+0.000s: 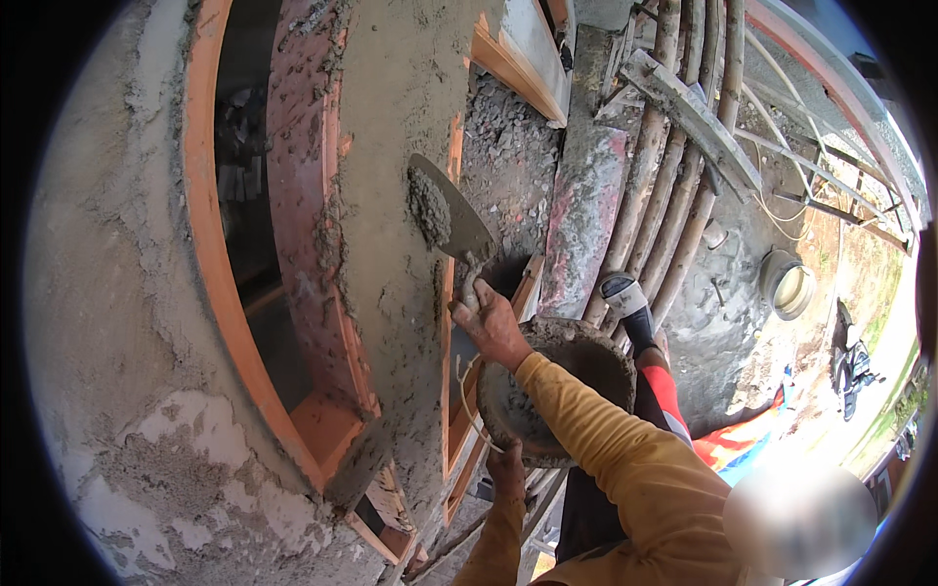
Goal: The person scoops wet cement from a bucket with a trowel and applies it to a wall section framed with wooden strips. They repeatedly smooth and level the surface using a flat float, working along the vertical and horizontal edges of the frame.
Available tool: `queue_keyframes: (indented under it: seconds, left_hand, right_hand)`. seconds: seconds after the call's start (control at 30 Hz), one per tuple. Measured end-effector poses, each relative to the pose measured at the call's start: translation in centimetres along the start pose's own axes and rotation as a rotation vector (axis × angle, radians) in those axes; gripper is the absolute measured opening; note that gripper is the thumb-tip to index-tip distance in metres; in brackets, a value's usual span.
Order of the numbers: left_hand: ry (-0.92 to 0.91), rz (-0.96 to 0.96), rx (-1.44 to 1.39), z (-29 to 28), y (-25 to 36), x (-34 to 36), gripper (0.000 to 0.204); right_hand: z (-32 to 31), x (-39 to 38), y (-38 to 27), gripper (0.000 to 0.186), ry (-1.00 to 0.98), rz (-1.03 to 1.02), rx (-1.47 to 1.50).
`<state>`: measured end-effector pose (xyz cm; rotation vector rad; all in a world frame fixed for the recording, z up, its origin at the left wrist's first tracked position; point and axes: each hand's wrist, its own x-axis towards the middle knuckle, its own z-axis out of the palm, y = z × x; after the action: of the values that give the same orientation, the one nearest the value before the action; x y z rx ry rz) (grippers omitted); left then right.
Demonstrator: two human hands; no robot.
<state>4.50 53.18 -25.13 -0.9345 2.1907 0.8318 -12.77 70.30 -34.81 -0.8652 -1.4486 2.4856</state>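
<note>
My right hand point(493, 327) is wrapped round the handle of a trowel point(471, 232). Grey wet mortar point(428, 207) lies along one side of its blade. The blade is over the edge of a grey plastered column point(391, 117); whether it touches the surface I cannot tell. Below that arm is a round dark basin point(618, 363), its rim crusted with mortar and part of it hidden by my sleeve. My left hand point(508, 473) grips the basin's near rim. Beside this hand a thin pale cord point(461, 386) loops up.
Orange-painted frames point(202, 195) edge an opening at the left. Wooden poles point(640, 186) run side by side at the right, with a foot on them and a mortar-covered board point(694, 122) across. Rubble point(508, 137) lies beyond the column. A round container point(788, 284) stands farther right.
</note>
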Motion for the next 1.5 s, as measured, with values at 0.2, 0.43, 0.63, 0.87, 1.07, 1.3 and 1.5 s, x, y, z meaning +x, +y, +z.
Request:
queue_keyframes:
  seconds: [0.2, 0.43, 0.63, 0.87, 1.07, 1.3, 1.5]
  left_hand:
    - [-0.063, 0.138, -0.072, -0.7, -0.7, -0.1, 0.030]
    - [-0.081, 0.165, -0.072, -3.6, -1.9, -1.1, 0.035]
    - [-0.117, 0.180, 0.062, -5.1, -3.3, -0.2, 0.043]
    - [-0.068, 0.135, -0.004, -5.5, -5.6, 0.9, 0.042]
    - [-0.027, 0.144, -0.048, -4.7, -7.1, 1.3, 0.037]
    - [-0.021, 0.135, -0.052, -5.3, -8.0, 0.6, 0.037]
    - [-0.112, 0.289, -0.169, -7.3, -8.5, -0.1, 0.035]
  right_hand:
    - [-3.5, -7.2, -7.9, 0.025, -0.176, 0.420, 0.554]
    - [-9.6, 0.2, -11.5, 0.026, 0.767, -0.256, 0.213]
    - [0.0, 2.6, -1.9, 0.025, 0.369, 0.166, -0.357]
    - [-3.2, 5.5, -0.4, 0.025, 0.533, -0.181, -0.283]
    - [-4.2, 12.0, 1.7, 0.029, 0.282, -0.246, -0.278]
    - [3.3, -3.6, 2.8, 0.024, 0.043, -0.088, 0.147]
    - [-0.7, -18.2, -3.4, 0.028, -0.384, 0.319, 0.120]
